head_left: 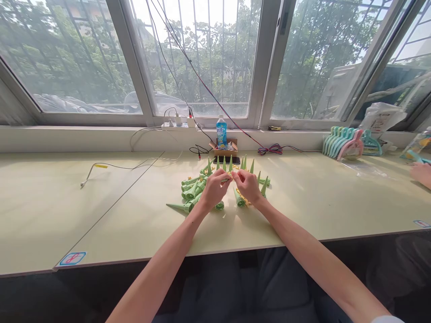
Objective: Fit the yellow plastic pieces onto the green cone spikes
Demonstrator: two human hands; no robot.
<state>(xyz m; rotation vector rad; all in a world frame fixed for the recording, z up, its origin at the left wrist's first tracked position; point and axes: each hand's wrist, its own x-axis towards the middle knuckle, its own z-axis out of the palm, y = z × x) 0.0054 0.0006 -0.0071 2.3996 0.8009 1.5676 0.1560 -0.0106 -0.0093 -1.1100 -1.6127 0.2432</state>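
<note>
My left hand and my right hand meet over a group of green plastic spikes, both with fingers pinched. A bit of a green plastic piece shows in the left fingers; most of it is hidden. What the right fingertips pinch is too small to make out. To the left lie several hollow green spikes in a pile, one long green spike pointing left. Other green spikes stand tip up behind and right of my hands. Small yellow pieces lie among them.
Behind the spikes are a dark phone and a cardboard box with a blue-labelled bottle. Cables trail along the wall. Pastel hangers stand at right, near another person's hand. A thin cable lies left.
</note>
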